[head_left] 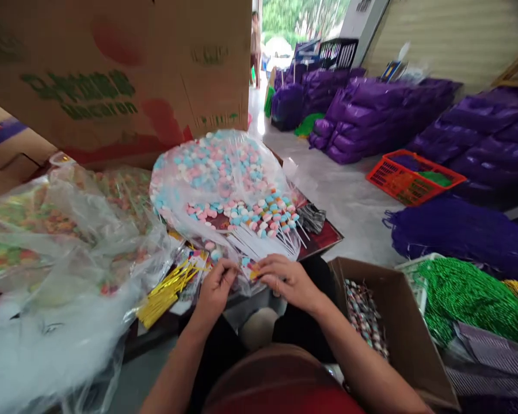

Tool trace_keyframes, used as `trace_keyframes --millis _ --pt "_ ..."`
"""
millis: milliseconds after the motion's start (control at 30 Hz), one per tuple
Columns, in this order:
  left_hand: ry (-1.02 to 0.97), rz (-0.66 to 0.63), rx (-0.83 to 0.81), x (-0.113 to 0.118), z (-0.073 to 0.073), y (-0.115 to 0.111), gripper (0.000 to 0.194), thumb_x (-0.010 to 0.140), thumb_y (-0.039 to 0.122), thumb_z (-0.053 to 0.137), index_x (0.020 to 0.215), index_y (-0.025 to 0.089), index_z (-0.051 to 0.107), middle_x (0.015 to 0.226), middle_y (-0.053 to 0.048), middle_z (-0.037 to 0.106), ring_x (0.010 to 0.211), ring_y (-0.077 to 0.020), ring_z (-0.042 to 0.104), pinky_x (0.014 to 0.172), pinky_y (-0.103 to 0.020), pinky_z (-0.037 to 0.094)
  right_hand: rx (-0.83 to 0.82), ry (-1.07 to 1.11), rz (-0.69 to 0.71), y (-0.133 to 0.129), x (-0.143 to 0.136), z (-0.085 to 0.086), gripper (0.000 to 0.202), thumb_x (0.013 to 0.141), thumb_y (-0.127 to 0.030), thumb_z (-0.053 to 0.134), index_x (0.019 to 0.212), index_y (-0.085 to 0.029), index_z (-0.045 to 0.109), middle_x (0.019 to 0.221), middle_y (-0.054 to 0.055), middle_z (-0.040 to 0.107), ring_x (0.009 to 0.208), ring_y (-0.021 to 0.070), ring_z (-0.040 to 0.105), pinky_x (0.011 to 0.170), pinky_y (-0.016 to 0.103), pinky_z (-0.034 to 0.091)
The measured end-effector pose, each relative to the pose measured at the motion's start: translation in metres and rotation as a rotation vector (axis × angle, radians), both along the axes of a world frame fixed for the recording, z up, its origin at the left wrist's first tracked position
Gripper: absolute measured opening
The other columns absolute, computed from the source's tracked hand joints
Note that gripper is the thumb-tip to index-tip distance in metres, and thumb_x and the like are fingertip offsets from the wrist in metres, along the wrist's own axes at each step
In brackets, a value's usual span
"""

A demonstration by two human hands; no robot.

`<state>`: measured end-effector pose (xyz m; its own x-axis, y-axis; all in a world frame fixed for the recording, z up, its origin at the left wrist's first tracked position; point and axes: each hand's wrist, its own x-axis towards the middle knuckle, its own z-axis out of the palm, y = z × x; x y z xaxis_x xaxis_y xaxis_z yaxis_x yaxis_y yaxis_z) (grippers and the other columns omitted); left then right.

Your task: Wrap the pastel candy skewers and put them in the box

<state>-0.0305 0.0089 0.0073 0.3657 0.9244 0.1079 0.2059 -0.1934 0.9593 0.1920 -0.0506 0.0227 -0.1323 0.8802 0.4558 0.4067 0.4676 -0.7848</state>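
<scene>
Small, clear, colour-printed plastic packet (253, 270): my right hand (288, 282) grips it; left hand (217, 286) pinched narrow, hold unclear. Slick film may slip; knuckles could nudge thin white sticks (244, 241).

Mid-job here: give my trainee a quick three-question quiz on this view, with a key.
1. Which hand is nearer the gold strips?
2. True or false: the orange-red basket stands to the right of the pink, blue and white candies, as the camera sees it.
3. What colour are the sticks on the candies? A green, B white, C black.

Key: 1. The left hand. 2. True. 3. B.
</scene>
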Motion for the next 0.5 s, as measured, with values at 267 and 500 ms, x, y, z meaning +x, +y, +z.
trace_keyframes --millis 267,500 --pt "-0.267 0.088 -0.07 -0.009 -0.018 0.011 0.022 0.09 0.045 0.071 0.091 0.023 0.072 0.091 -0.001 0.067 0.089 -0.0152 0.059 0.085 -0.025 0.046 -0.298 0.002 -0.68 0.064 0.075 0.005 0.033 0.091 -0.035 0.058 0.11 -0.017 0.079 0.1 0.01 0.081 0.084 0.0236 0.075 0.082 0.037 0.058" --pt "-0.39 0.121 -0.133 -0.004 -0.018 0.013 0.021 0.086 0.044 0.076 0.087 0.023 0.073 0.086 0.001 0.068 0.084 -0.013 0.059 0.084 -0.023 0.046 -0.503 -0.549 -0.779 0.116 0.082 0.002 0.03 0.093 -0.037 0.06 0.108 -0.022 0.081 0.116 0.014 0.079 0.106 0.0287 0.072 0.089 0.036 0.052"
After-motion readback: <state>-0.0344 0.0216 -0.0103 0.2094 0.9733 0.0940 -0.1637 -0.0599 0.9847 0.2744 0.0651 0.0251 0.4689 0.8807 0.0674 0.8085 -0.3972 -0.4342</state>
